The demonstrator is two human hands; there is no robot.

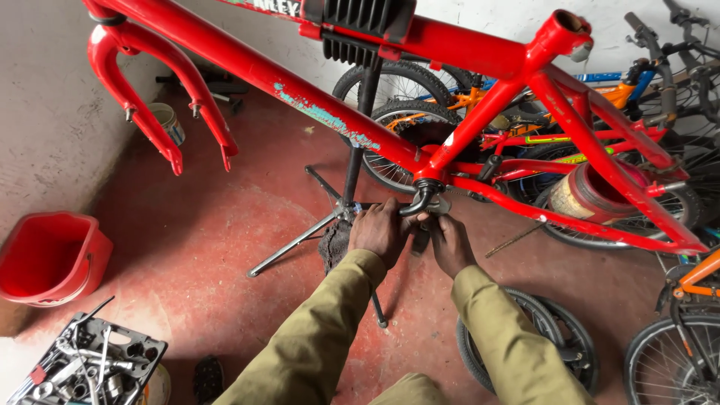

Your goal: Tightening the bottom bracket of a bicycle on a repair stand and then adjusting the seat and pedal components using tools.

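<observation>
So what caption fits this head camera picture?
Both hands, left and right, work at the red bike frame's bottom bracket.

One red bike frame [450, 97] hangs clamped on one black repair stand [352, 180]. Two hands, left [379, 229] and right [450, 244], meet under it. On the floor: one red bucket [49, 259], one open tool case [90, 367], one loose wheel [555, 337].

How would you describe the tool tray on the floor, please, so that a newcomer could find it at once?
Start from the red bicycle frame clamped in the repair stand and look down to the bottom left corner of the view. Just below the red plastic bucket lies the tool tray, a dark case. Unlike the bucket, it is flat and crowded with shiny metal sockets and wrenches.
</observation>
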